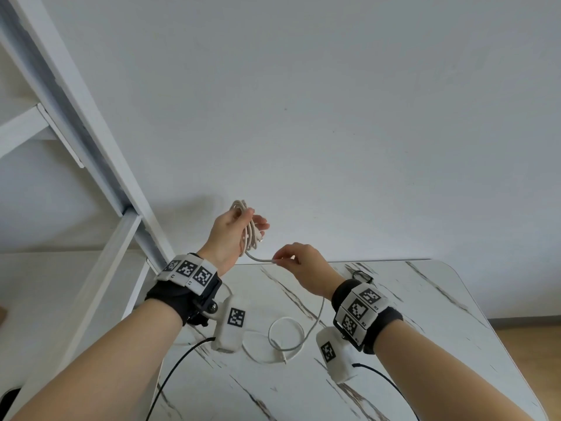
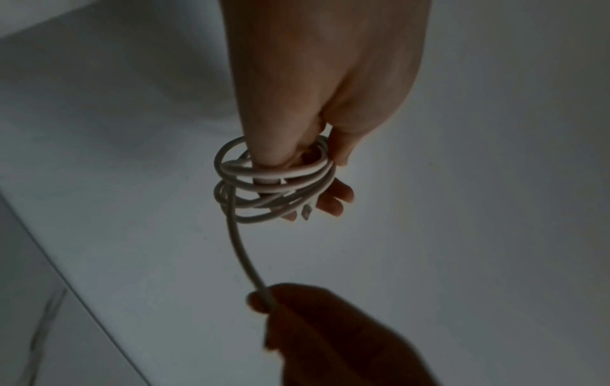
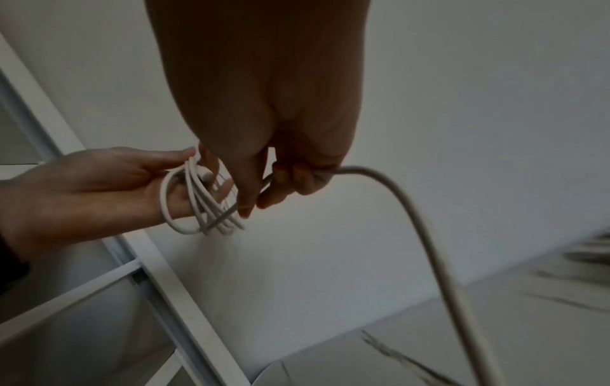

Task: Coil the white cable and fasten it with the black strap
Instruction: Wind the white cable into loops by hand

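Note:
My left hand (image 1: 226, 235) is raised above the table's far edge. It holds several loops of the white cable (image 1: 250, 235) wound round its fingers, with the thumb pressing on the coil (image 2: 274, 182). One plug end sticks out of the loops (image 3: 206, 176). My right hand (image 1: 300, 265) pinches the strand (image 1: 261, 260) that leaves the coil, just right of and below it. The rest of the cable hangs past my right wrist and lies in a loose loop (image 1: 287, 334) on the table. A thin black thing, probably the strap (image 1: 362, 274), lies on the table behind my right wrist, partly hidden.
The marbled white table (image 1: 425, 329) has a rounded far right corner and stands against a plain wall. A white shelf frame (image 1: 91, 147) rises at the left, close to my left hand. Black leads (image 1: 176, 369) run from the wrist cameras.

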Motion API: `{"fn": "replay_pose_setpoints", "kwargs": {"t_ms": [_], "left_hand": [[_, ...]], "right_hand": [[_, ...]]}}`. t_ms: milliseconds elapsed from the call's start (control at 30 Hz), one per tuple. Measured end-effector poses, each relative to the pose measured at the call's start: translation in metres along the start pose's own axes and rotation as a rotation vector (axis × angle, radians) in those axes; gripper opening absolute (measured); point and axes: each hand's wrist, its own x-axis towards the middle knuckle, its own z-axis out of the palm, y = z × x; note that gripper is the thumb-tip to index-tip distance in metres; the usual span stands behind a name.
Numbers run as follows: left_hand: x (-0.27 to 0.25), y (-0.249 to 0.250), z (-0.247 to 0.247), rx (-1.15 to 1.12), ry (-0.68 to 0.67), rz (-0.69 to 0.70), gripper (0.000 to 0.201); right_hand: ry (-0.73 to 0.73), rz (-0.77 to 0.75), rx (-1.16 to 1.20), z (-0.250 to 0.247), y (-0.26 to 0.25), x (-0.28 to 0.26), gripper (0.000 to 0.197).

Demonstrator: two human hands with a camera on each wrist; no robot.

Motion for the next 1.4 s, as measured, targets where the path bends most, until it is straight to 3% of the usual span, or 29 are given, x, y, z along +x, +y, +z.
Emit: {"fn": "replay_pose_setpoints", "kwargs": {"t_ms": [200, 367, 567, 767, 1000, 1200, 1400], "left_hand": [[-0.002, -0.013, -0.001, 0.450, -0.002, 0.052, 0.019], [-0.006, -0.020, -0.001, 0.540, -0.002, -0.024, 0.022], [-0.015, -0.022, 0.001, 0.383, -0.237, -0.313, 0.032], [-0.019, -0.023, -0.008, 0.403, -0.324, -0.429, 0.032], [-0.029, -0.009, -0.017, 0.247, -0.475, -0.581, 0.042], [-0.033, 0.001, -0.019, 0.152, -0.653, -0.624, 0.048], [-0.035, 0.011, -0.013, -0.139, -0.623, -0.547, 0.032]], "right_hand": [[-0.019, -0.157, -0.095, -0.002, -0.016, 0.001, 0.028], [-0.011, -0.184, -0.041, -0.006, -0.026, 0.000, 0.013], [0.056, -0.142, -0.033, -0.008, -0.026, 0.000, 0.015], [-0.056, -0.130, -0.041, -0.018, -0.022, -0.001, 0.010], [0.095, -0.041, 0.012, -0.033, 0.000, 0.002, 0.014], [0.105, 0.024, 0.063, -0.022, 0.010, 0.001, 0.020], [0.124, 0.023, -0.013, -0.007, 0.014, 0.001, 0.019]]}}
